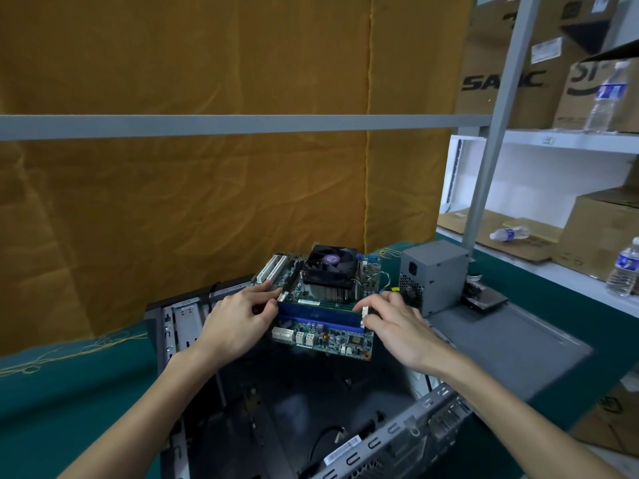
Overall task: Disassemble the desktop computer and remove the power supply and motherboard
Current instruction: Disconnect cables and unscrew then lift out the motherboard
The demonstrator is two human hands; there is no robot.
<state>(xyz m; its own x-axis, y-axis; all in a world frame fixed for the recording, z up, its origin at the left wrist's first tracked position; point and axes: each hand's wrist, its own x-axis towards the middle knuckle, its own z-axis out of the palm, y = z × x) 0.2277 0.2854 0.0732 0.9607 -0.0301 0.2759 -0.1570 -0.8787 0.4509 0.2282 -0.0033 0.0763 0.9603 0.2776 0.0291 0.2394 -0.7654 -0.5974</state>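
A green motherboard (321,335) with a black fan and heatsink (330,267) hangs above the far end of the open, gutted computer case (283,402). My left hand (238,319) grips the board's left edge, fingers curled by the end of the blue memory slots (318,311). At the board's right edge my right hand (390,323) holds it, fingertips at the white slot latches. The grey power supply (432,274) stands on the table to the right, outside the case.
The grey case side panel (511,340) lies flat right of the case, a small drive (484,297) behind it. Green cloth (69,392) covers the table. White shelves at right carry cardboard boxes and water bottles (624,267). An orange curtain hangs behind.
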